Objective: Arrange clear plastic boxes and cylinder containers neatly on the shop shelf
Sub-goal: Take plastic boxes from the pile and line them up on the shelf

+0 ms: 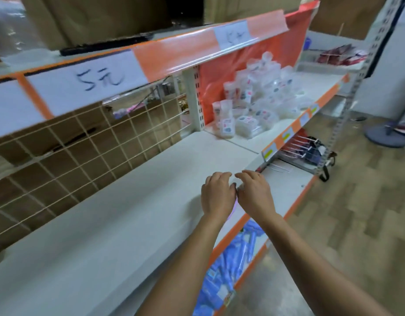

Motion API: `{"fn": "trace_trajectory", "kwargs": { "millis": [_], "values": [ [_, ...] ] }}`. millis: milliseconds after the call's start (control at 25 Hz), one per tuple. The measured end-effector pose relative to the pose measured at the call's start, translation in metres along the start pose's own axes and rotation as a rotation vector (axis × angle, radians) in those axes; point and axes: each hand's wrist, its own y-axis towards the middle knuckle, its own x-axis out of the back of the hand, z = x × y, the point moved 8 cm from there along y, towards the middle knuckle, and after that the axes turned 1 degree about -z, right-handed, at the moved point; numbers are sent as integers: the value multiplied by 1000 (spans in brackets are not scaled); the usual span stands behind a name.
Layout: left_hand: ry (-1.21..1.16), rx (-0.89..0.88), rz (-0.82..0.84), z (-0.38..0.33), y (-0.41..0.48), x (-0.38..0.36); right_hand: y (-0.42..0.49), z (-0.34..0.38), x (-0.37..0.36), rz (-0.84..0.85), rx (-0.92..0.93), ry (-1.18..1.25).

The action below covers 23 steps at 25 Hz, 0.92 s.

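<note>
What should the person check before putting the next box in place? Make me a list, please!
1. Something held in the left grip and right grip: cannot tell, the curled fingers hide it.
2. Flat room on the shelf: ok, bare white board shows left of the grips.
3. Tidy pile of boxes and tubs: not ok, it is a jumbled heap.
4. Pile close by: not ok, it lies farther along the shelf, probably a stretch.
5. Labels on the pile readable: not ok, too blurred.
</note>
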Motion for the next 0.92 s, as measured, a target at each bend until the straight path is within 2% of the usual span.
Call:
{"fn": "trace_trajectory", "kwargs": {
  "millis": [120,480,920],
  "values": [
    [-16,-2,18,-7,29,-20,22,-29,-9,23,-82,6],
    [-16,14,-9,-21,153,-67,136,-86,-26,10,-159,-24],
    [-46,286,-65,5,223,-100,230,-122,-45,-9,-140,-4]
  ]
}}
